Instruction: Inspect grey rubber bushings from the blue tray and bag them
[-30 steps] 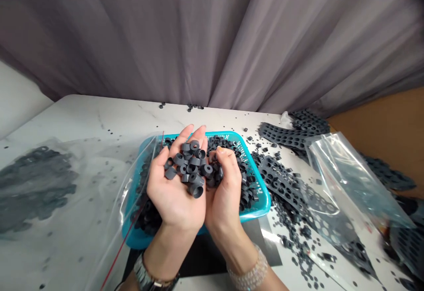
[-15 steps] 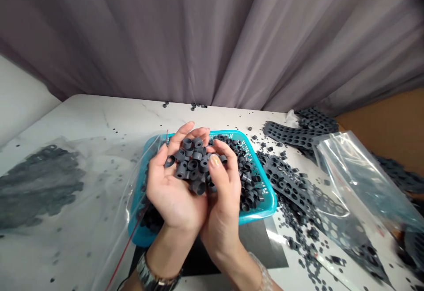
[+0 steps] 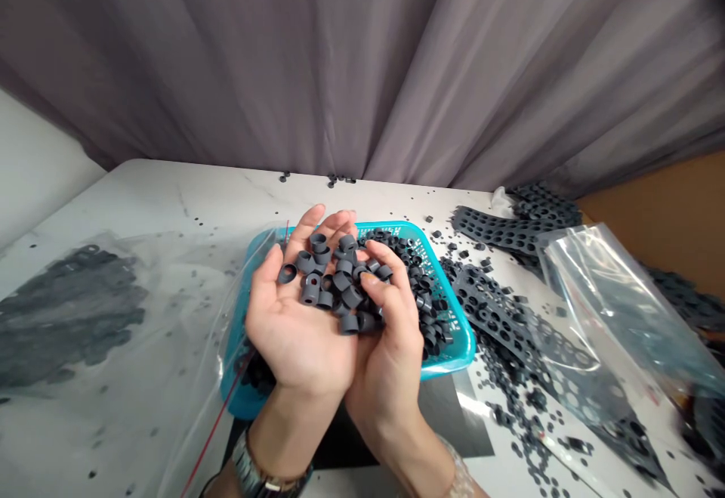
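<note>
My left hand [image 3: 300,347] and my right hand [image 3: 390,362] are cupped side by side, palms up, their inner edges touching. Together they hold a loose heap of small dark grey cylindrical caps [image 3: 343,279]. One cap lies near the left thumb, and its round opening faces me. The right thumb bends over the near right side of the heap. Below the hands stands a turquoise plastic basket [image 3: 465,347] with more of these caps inside; the hands and forearms hide its middle.
At left lies a clear zip bag [image 3: 186,294] with dark pieces in it, its red seal line overlapping the basket. Perforated dark sheets [image 3: 498,230], scattered bits [image 3: 532,453] and another clear bag [image 3: 617,294] lie at right. A grey curtain [image 3: 317,60] hangs behind the table.
The caps have shifted and spread in my palms. My right thumb has moved slightly, and the cupped hands have opened a little wider.
</note>
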### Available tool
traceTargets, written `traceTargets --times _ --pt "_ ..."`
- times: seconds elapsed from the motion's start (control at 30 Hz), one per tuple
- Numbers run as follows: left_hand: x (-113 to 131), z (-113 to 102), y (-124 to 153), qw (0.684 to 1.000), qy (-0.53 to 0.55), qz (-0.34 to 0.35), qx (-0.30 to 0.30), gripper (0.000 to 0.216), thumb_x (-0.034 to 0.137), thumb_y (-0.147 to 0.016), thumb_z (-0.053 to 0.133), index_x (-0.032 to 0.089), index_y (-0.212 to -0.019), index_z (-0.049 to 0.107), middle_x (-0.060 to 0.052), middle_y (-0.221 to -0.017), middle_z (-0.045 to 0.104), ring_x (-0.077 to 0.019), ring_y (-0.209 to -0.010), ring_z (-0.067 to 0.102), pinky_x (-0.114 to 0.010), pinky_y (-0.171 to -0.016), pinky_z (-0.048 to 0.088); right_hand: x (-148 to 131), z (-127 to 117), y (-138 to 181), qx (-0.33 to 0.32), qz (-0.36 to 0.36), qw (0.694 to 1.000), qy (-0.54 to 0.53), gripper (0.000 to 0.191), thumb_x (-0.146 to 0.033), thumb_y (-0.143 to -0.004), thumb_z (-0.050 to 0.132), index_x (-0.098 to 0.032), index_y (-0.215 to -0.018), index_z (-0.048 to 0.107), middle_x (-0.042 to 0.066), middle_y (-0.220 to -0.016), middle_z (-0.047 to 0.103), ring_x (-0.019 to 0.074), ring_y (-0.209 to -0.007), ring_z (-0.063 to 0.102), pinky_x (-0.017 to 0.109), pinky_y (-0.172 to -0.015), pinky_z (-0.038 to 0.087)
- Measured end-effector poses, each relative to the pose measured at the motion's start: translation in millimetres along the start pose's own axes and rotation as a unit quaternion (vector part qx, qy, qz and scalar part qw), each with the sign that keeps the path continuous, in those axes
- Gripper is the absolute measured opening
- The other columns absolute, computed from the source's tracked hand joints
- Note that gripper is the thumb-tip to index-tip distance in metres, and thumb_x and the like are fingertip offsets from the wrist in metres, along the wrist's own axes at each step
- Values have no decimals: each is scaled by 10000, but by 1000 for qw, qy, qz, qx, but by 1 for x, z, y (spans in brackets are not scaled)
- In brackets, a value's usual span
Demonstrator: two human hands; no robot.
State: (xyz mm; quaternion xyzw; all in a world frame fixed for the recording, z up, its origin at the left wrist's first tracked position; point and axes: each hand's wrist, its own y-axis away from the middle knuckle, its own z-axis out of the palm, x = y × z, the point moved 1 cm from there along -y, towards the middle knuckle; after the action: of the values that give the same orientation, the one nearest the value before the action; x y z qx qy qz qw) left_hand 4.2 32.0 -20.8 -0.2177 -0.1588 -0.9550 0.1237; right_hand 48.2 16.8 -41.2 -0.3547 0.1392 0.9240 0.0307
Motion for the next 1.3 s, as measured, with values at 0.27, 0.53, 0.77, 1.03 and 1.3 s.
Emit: traceTargets --times 0.27,0.53,0.77,1.03,1.3 --pt "-1 0 -1 1000 2 20 -22 431 371 -906 325 150 -1020 677 -94 -1116 697 -197 -1130 597 -289 -960 485 -2 3 -6 27 31 996 -85 182 -267 -760 591 -211 -911 675 -10 -931 689 128 -916 629 281 -862 471" --pt "-2 -3 -2 1000 2 -9 -17 436 385 -906 339 146 -1129 627 -100 -1134 688 -203 -1121 603 -298 -953 488 -2 3 -13 23 118 983 -140 150 -269 -752 628 -196 -866 693 -3 -945 716 155 -979 637 361 -1013 420" --pt "1 -1 -5 998 51 -29 -9 439 354 -911 328 147 -1234 541 -114 -1166 667 -192 -1136 594 -291 -987 461 -8 5 -12 39 149 973 -170 275 -310 -801 548 -155 -985 681 49 -1052 719 185 -1053 636 368 -1044 398" --pt "6 -2 -7 996 79 -33 0 479 328 -931 226 156 -1322 442 -103 -1224 628 -187 -1137 593 -310 -992 459 -10 2 -10 -9 202 961 -186 433 -345 -876 339 -164 -1112 653 60 -1117 703 193 -1081 635 400 -1071 364" --pt "11 5 -4 998 61 -31 14 501 285 -934 162 177 -1357 408 -90 -1244 614 -164 -1142 587 -275 -966 473 -13 -1 -17 -41 225 951 -206 447 -347 -876 326 -196 -1200 595 51 -1184 669 166 -1134 601 373 -1061 384"
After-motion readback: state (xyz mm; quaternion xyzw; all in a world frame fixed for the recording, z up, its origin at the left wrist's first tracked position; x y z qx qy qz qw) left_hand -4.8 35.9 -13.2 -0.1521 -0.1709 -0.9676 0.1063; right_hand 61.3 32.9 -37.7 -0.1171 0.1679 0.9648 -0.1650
